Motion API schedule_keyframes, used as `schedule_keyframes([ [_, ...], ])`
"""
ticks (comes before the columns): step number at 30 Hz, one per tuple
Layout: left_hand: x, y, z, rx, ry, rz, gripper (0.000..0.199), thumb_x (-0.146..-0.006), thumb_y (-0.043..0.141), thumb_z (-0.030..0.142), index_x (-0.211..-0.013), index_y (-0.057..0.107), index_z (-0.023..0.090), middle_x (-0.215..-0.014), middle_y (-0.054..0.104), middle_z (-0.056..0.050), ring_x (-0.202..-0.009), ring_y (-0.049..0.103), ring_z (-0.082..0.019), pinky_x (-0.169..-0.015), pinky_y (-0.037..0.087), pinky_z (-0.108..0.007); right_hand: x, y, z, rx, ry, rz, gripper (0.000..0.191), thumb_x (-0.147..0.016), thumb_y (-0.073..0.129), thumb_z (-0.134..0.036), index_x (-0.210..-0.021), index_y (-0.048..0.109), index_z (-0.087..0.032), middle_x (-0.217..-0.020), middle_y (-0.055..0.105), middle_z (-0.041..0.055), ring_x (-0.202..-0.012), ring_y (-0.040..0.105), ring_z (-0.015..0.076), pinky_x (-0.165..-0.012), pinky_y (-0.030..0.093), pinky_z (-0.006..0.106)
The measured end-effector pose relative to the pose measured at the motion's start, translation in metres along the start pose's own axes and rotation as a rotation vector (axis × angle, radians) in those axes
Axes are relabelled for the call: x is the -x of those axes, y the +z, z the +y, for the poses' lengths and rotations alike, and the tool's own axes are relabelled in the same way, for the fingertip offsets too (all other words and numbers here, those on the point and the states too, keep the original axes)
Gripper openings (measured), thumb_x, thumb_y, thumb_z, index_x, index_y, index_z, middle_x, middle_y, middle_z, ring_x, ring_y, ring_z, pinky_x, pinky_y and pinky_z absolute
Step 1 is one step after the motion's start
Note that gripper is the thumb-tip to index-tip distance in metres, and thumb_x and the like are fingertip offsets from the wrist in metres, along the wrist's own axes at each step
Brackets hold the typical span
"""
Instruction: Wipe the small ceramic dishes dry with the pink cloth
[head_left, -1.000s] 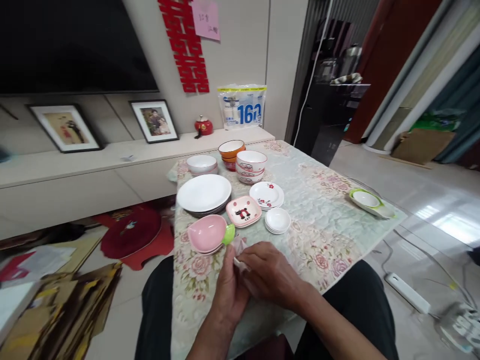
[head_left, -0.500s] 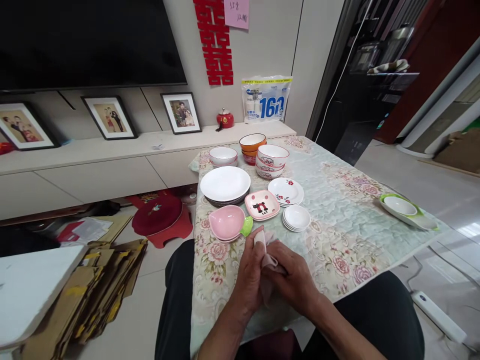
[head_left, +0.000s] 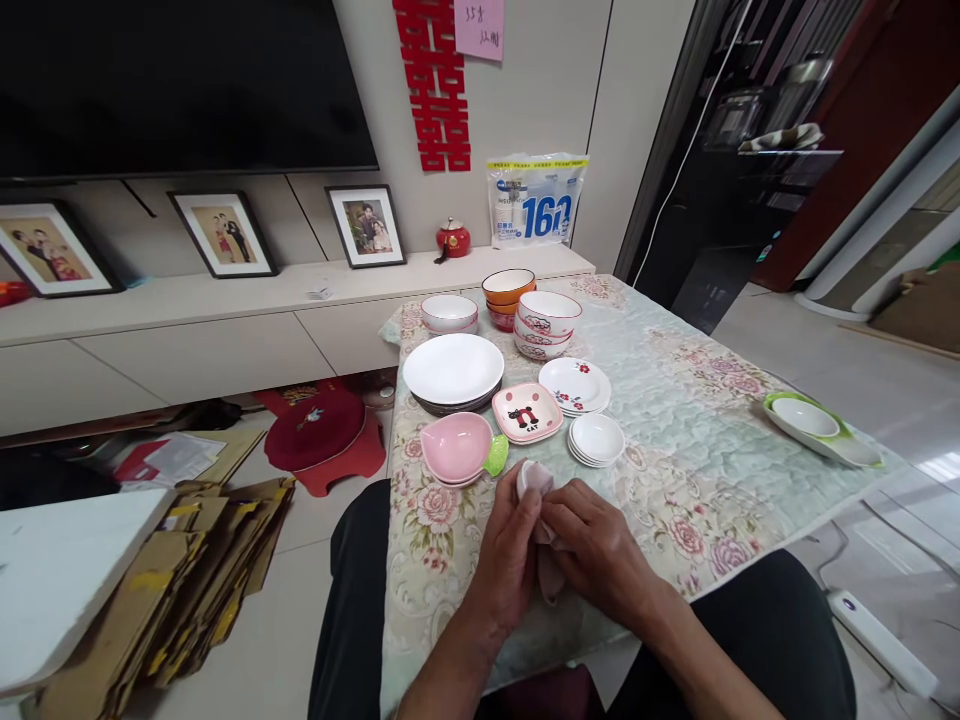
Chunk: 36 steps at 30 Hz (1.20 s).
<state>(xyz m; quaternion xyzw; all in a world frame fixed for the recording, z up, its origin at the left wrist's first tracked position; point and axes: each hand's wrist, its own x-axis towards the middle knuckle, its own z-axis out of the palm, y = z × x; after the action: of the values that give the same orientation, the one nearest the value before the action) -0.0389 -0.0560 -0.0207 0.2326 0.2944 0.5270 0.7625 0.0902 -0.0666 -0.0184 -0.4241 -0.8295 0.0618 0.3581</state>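
Observation:
My left hand [head_left: 508, 545] is closed around a small white dish [head_left: 529, 474], its rim tilted up above the thumb. In my right hand [head_left: 596, 535] a pale pinkish cloth [head_left: 551, 578] is bunched against the dish and hangs below the fingers. Just beyond both hands lie a pink leaf-handled bowl [head_left: 456, 447], a square pink cat plate [head_left: 527, 410] and a stack of small white dishes [head_left: 597, 438].
Farther back stand flowered plates [head_left: 575, 383], a large white plate [head_left: 454, 367] on dark ones, white bowls [head_left: 549, 312] and orange bowls [head_left: 508, 286]. A green-edged dish [head_left: 817, 428] sits at the table's right. Flattened cardboard [head_left: 202, 570] and a red stool [head_left: 316, 435] are left.
The small white dish has turned in my left hand, so its round rim shows more toward me. The cloth has shifted with my right fingers, which now curl closer over it.

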Motion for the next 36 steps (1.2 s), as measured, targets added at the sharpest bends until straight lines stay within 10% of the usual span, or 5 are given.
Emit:
schedule_keyframes([
  [9,-0.004,0.000,0.005,0.210,-0.096,0.081,0.045,-0.086,0.070,0.041,-0.125,0.064,0.021,-0.115,0.071,-0.007,-0.110,0.065,-0.021,-0.099,0.049,-0.032,-0.002,-0.002,-0.005,-0.073,-0.049,-0.044,0.043,-0.089,0.044,-0.006,-0.129,0.056,-0.020,-0.115,0.069,0.0094,-0.105,0.062,0.0221,-0.089,0.055,0.038],
  [14,-0.008,-0.005,0.004,0.342,-0.194,0.193,0.034,-0.095,0.056,0.039,-0.110,0.071,0.013,-0.110,0.075,-0.012,-0.113,0.067,-0.024,-0.105,0.048,-0.037,-0.003,0.002,-0.007,0.077,-0.043,-0.163,0.051,-0.092,0.054,-0.016,-0.142,0.045,-0.021,-0.139,0.060,0.0100,-0.131,0.052,0.0269,-0.118,0.028,0.057],
  [23,-0.007,-0.003,0.007,0.425,-0.221,0.174,0.031,-0.092,0.059,0.035,-0.109,0.071,0.012,-0.107,0.075,-0.012,-0.110,0.068,-0.025,-0.108,0.046,-0.038,-0.006,0.005,-0.029,0.064,0.056,-0.070,0.039,-0.093,0.047,-0.009,-0.129,0.058,-0.018,-0.119,0.071,0.0103,-0.111,0.065,0.0236,-0.110,0.044,0.048],
  [31,-0.011,-0.007,0.003,0.433,-0.264,0.181,0.035,-0.096,0.052,0.036,-0.109,0.070,0.009,-0.110,0.075,-0.014,-0.112,0.068,-0.023,-0.110,0.044,-0.034,-0.003,0.012,-0.019,0.182,0.111,-0.131,0.044,-0.092,0.055,-0.016,-0.135,0.054,-0.019,-0.139,0.061,0.0116,-0.131,0.053,0.0316,-0.116,0.028,0.063],
  [36,-0.009,-0.005,0.004,0.390,-0.212,0.147,0.027,-0.090,0.061,0.031,-0.106,0.071,0.012,-0.101,0.077,-0.011,-0.110,0.068,-0.025,-0.109,0.044,-0.038,-0.003,0.009,-0.028,0.134,0.156,-0.076,0.035,-0.091,0.048,-0.006,-0.120,0.064,-0.017,-0.116,0.071,0.0121,-0.109,0.065,0.0267,-0.106,0.046,0.052],
])
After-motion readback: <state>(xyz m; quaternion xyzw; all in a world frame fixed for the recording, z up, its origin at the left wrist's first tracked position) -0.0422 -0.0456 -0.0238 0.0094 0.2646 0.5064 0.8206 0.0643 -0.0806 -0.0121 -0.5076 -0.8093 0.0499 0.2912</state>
